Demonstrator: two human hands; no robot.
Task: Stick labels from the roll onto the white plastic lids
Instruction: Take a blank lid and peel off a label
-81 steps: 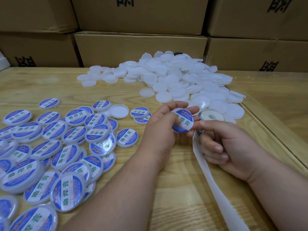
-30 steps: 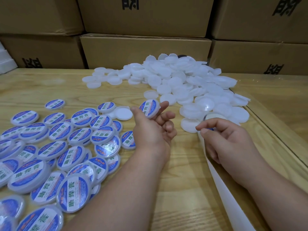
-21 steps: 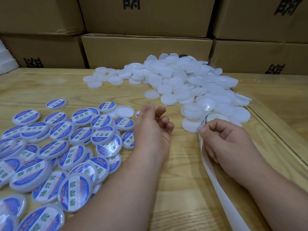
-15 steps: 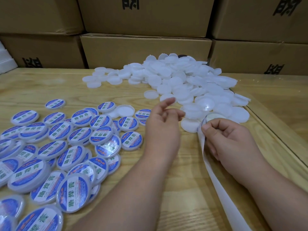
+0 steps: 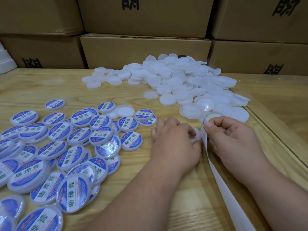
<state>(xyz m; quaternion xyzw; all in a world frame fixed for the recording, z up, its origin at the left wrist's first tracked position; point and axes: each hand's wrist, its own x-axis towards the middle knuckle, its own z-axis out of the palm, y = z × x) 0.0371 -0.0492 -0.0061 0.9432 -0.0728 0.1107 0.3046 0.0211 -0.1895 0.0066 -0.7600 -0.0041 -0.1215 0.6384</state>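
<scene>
A heap of blank white plastic lids [image 5: 183, 80] lies at the back centre of the wooden table [image 5: 41, 85]. Labelled lids with blue stickers [image 5: 66, 147] spread over the left side. My left hand [image 5: 173, 140] grips a blank white lid [image 5: 197, 137], of which only an edge shows past my fingers. Right beside it, my right hand [image 5: 233, 139] holds the label roll [image 5: 212, 117], thumb and forefinger pinching the strip at its edge. The empty white backing strip [image 5: 233, 197] trails from the roll toward me.
Stacked brown cardboard boxes [image 5: 145, 52] wall off the back of the table. One lid lies upside down [image 5: 125, 111] among the labelled ones. A raised wooden edge [image 5: 275, 130] runs along the table's right side. White foam [image 5: 5, 62] shows at the far left.
My left hand dropped the labelled lid among the others on the left, reached to the white heap, and now holds a blank lid next to the roll. My right hand stayed on the roll.
</scene>
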